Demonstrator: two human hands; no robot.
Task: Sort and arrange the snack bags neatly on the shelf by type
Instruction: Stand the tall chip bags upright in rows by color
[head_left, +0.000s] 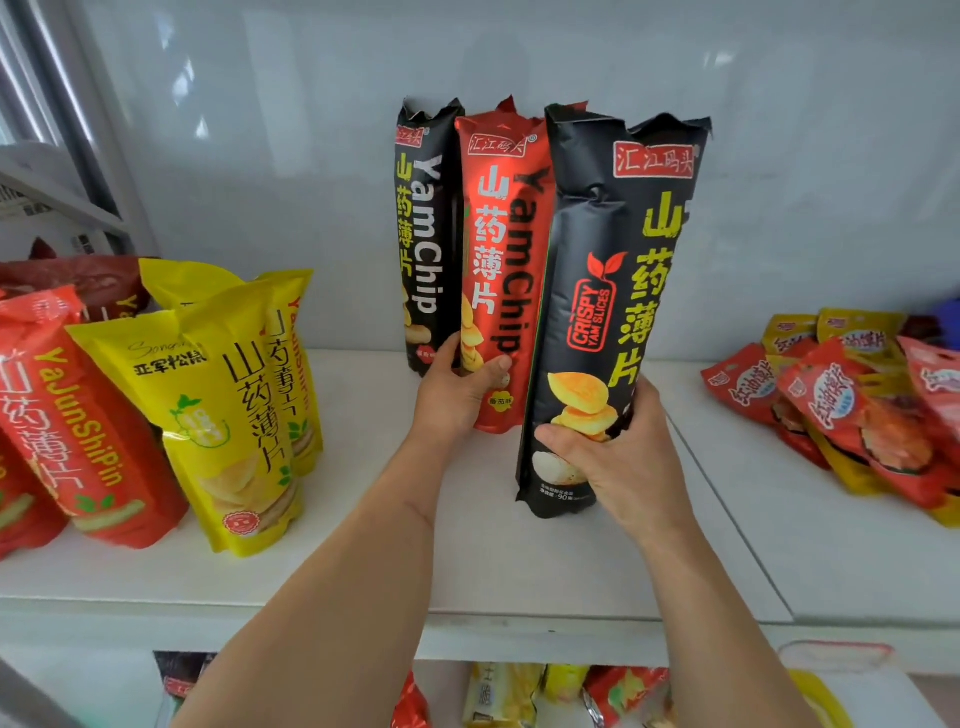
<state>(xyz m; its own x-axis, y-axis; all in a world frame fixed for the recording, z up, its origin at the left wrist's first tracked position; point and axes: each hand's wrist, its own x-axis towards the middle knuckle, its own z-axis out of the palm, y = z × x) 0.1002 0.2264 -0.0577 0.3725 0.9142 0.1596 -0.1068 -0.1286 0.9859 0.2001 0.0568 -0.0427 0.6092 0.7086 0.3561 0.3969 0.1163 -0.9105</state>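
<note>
1. Two hands each hold a bag: the right hand (613, 457) curls its fingers round the lower part of a tall black foil yam-chip bag (613, 291), thumb on its right side, and the left hand (457, 389) grips the lower part of a tall red foil yam-chip bag (501, 260), thumb across its front.
2. The black bag stands upright with its base on the white shelf board (363, 545), nearer the front edge than the red bag and touching the red bag's right side.
3. A second tall black yam-chip bag (423, 234) stands upright just left of the red one, touching it, close to the pale back wall (260, 156).
4. Bare shelf lies open on both sides of this trio and in front of it.
5. Well to the left stand yellow stand-up pouches (223, 405), leaning, with red stand-up pouches (78, 426) beside them at the frame's edge.
6. Well to the right lies a loose heap of small red and yellow snack packets (857, 410).
7. Below the shelf's front edge, more bags (545, 696) show on a lower level.
</note>
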